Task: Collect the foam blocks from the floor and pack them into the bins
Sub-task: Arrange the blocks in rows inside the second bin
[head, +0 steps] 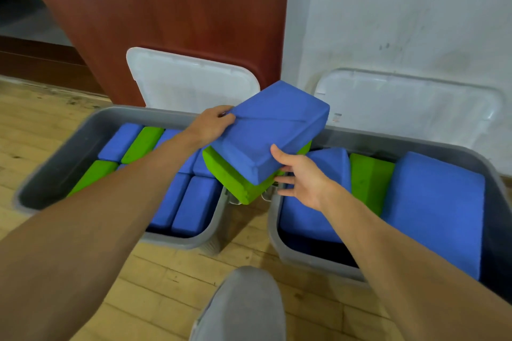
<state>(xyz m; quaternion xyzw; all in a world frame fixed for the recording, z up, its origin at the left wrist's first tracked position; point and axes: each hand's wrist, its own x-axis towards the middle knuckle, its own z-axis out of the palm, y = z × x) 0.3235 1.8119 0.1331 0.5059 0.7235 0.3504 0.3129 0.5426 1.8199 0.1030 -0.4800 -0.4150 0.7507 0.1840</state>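
Two grey bins stood side by side on the floor. The left bin (55, 169) held blue and green blocks packed on edge in tidy rows. The right bin (432, 144) held fewer, larger-looking blocks lying loose and tilted. Above the gap between them the person held a blue block (271, 130) stacked on a green block (235, 183), the pair tipped down toward the viewer. The left hand (213, 122) gripped the blue block's far corner, fingers curled over its edge. The right hand (302, 177) pinched the near corner, thumb on the top face and fingers reaching underneath beside the green block.

Done well, this step probably meant keeping the two blocks squeezed together so the lower one did not slide out. The pair could then be turned to match the rows and lowered into a free slot rather than dropped. The foam looked soft and light, so a firm grip seemed safe.

A white wall (401, 8) and a red-brown panel (166, 8) rose behind the bins. The floor (144, 279) was pale wooden boards. Two translucent lids (191, 83) leaned upright behind the bins. A knee in grey cloth (243, 304) showed at the bottom edge.
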